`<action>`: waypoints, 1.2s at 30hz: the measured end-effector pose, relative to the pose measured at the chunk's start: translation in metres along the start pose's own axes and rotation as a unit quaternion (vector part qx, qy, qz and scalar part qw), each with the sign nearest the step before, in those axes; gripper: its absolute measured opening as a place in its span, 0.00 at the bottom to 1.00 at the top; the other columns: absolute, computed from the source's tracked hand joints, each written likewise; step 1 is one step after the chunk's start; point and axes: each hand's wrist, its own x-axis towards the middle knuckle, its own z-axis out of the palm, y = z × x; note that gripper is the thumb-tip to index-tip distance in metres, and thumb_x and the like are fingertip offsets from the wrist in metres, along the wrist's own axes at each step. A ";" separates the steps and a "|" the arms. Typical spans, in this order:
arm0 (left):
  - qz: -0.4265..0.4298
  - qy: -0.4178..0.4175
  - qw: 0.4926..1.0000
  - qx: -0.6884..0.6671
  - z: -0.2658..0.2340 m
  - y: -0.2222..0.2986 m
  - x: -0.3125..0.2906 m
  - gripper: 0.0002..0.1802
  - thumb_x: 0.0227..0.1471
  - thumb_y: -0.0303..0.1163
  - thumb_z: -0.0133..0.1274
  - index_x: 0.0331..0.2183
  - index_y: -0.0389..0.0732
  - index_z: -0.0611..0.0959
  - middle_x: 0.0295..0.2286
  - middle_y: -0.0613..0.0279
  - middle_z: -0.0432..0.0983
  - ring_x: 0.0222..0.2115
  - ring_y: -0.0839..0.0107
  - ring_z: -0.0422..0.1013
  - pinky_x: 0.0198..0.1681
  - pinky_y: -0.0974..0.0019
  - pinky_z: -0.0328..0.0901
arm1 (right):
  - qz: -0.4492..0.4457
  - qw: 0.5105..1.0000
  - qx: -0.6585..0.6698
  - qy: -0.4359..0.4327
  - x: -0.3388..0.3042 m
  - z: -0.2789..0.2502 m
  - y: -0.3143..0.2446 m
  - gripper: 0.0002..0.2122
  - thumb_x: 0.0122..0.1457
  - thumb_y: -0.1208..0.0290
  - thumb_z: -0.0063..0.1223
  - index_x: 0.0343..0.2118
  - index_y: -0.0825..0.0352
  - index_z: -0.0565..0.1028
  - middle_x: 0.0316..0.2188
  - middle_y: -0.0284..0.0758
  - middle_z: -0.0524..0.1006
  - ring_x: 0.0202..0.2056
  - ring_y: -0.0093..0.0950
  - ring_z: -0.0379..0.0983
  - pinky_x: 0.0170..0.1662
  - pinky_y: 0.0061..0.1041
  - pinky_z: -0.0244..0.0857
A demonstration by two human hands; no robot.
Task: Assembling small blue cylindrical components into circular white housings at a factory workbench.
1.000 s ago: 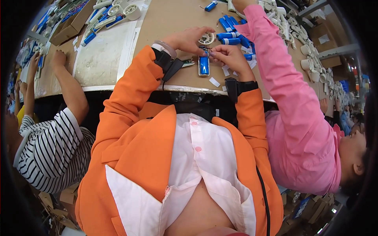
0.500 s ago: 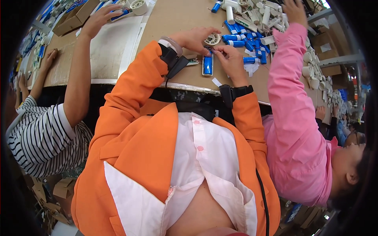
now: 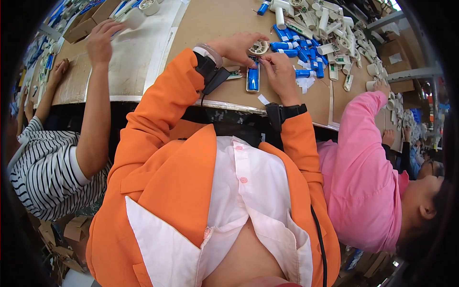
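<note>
A white plastic housing (image 3: 258, 83) lies on the table in front of me, with a blue cylindrical battery (image 3: 253, 79) in its narrow part. Its round, spoked head (image 3: 259, 47) points away from me. My left hand (image 3: 234, 47) grips the housing around the head, its thumb at the neck and its fingers reaching past the far side. From the right, my right hand (image 3: 279, 71) pinches at the neck, just above the battery. What sits between those fingertips is too small to make out; thin wires seem to be there.
Several blue batteries (image 3: 283, 46) and a heap of white housings (image 3: 325, 21) lie to the right. A person in striped sleeves works at left, with a cardboard box (image 3: 91, 24) beyond. A person in pink (image 3: 358, 115) sits at right. White paper scraps (image 3: 304, 83) lie nearby.
My hands and the housing have barely moved. The left person's hand has drawn back toward them with a blurred white thing. The pink-sleeved arm has come down from the heap to the right.
</note>
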 end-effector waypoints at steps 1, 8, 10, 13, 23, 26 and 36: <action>0.000 -0.001 1.000 -0.002 0.000 0.000 0.000 0.46 0.37 0.33 0.66 0.57 0.45 0.61 0.49 0.49 0.66 0.52 0.52 0.61 0.56 0.58 0.58 | -0.002 1.000 -0.009 -0.002 0.001 0.000 0.000 0.04 0.51 0.74 0.57 0.29 0.64 0.75 0.28 0.35 0.75 0.33 0.35 0.70 0.34 0.30 0.65; 0.004 0.008 1.000 0.005 0.003 -0.005 0.002 0.46 0.36 0.35 0.67 0.56 0.45 0.62 0.49 0.49 0.66 0.52 0.52 0.62 0.55 0.58 0.58 | -0.007 0.999 -0.042 0.015 -0.002 0.006 -0.004 0.03 0.50 0.74 0.57 0.27 0.64 0.74 0.27 0.35 0.74 0.32 0.35 0.70 0.33 0.31 0.65; 0.001 0.009 1.000 0.003 0.001 -0.003 0.000 0.46 0.36 0.35 0.67 0.56 0.45 0.62 0.49 0.49 0.66 0.52 0.52 0.62 0.55 0.58 0.58 | -0.004 0.998 -0.051 0.025 -0.003 0.008 -0.008 0.03 0.50 0.74 0.56 0.27 0.64 0.74 0.26 0.35 0.74 0.32 0.35 0.70 0.33 0.31 0.65; -0.002 0.014 1.000 0.010 0.001 0.001 0.000 0.46 0.36 0.36 0.67 0.56 0.45 0.62 0.50 0.49 0.66 0.52 0.52 0.62 0.55 0.58 0.58 | -0.028 0.994 -0.093 0.056 -0.004 0.010 -0.015 0.03 0.50 0.76 0.56 0.27 0.65 0.73 0.25 0.35 0.72 0.30 0.35 0.69 0.32 0.30 0.64; 0.001 0.026 0.999 0.045 -0.002 0.005 -0.002 0.46 0.36 0.37 0.67 0.56 0.44 0.63 0.50 0.50 0.66 0.51 0.51 0.62 0.55 0.57 0.58 | -0.039 0.992 -0.103 0.054 -0.007 0.004 -0.019 0.03 0.51 0.76 0.55 0.29 0.66 0.74 0.26 0.36 0.74 0.31 0.35 0.71 0.31 0.30 0.65; -0.011 0.020 0.998 0.054 -0.003 0.007 0.000 0.46 0.36 0.37 0.67 0.56 0.45 0.63 0.50 0.50 0.66 0.51 0.51 0.62 0.55 0.57 0.58 | -0.030 0.999 -0.038 0.022 -0.007 -0.003 -0.010 0.04 0.52 0.76 0.55 0.31 0.67 0.75 0.27 0.37 0.75 0.31 0.35 0.71 0.32 0.30 0.65; 0.002 0.029 0.998 0.052 -0.002 0.005 -0.001 0.49 0.35 0.41 0.68 0.57 0.52 0.60 0.46 0.45 0.68 0.50 0.46 0.63 0.54 0.54 0.58 | -0.075 0.996 -0.054 -0.014 0.002 -0.008 -0.010 0.05 0.52 0.76 0.55 0.32 0.67 0.75 0.28 0.38 0.75 0.33 0.37 0.71 0.35 0.32 0.65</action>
